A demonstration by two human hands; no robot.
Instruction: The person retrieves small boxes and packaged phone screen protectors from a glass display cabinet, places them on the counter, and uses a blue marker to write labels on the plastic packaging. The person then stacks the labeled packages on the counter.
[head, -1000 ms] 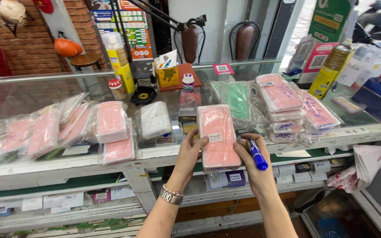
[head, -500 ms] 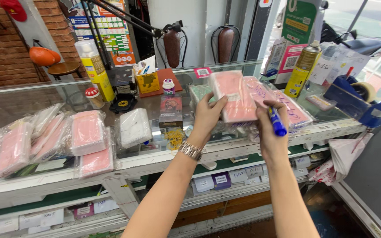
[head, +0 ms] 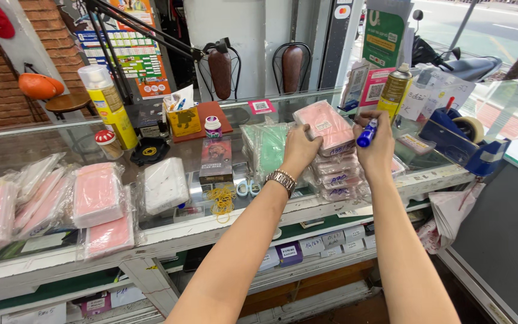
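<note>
Both hands hold one clear packet of pink face masks [head: 326, 123] over a stack of similar packets [head: 334, 174] on the glass counter [head: 61, 150]. My left hand [head: 301, 150], with a metal watch at its wrist, grips the packet's left edge. My right hand [head: 376, 144] grips its right edge and also clasps a blue marker [head: 367, 133] in its fingers. A packet of green masks [head: 266, 147] lies just left of the stack.
Further left lie a white mask packet [head: 164, 185] and several pink packets [head: 94, 195]. Rubber bands [head: 222, 199], a yellow spray can [head: 106, 105], a small red box [head: 216, 157] and a blue tape dispenser [head: 463, 138] also stand on the counter.
Both hands carried the pink packet from the counter's middle to the right and lowered it onto the stack of packets. The view turned right with them.
</note>
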